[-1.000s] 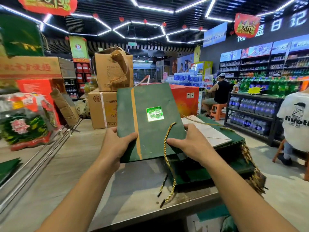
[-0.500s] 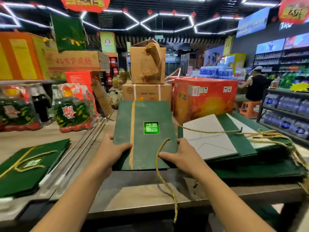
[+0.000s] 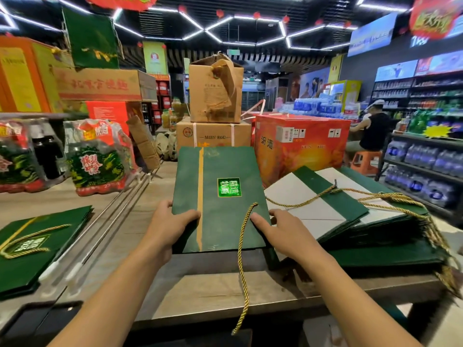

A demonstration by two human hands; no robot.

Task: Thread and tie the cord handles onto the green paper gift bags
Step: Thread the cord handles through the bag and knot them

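One loose cord (image 3: 241,266) end hangs past the table (image 3: 200,291) edge at bottom centre of frame. From there it runs up the frame to the lower right of the green bag (image 3: 220,216) face, where it goes in.

Both hands have hold of the bag's near end. The left hand (image 3: 170,229) grips the lower left edge, thumb on top. The right hand (image 3: 283,231) grips the lower right edge, thumb flat on the face, touching or just beside the cord's entry point.

The bag's long axis runs away from the person, centre frame, far end tipped up. Can't tell if the near edge touches the table.

Judgement: the right hand is nearer the cord, so it should probably take the free end. The next hole isn't visible.

A stack (image 3: 350,211) of flat bags lies at right, with more cords.
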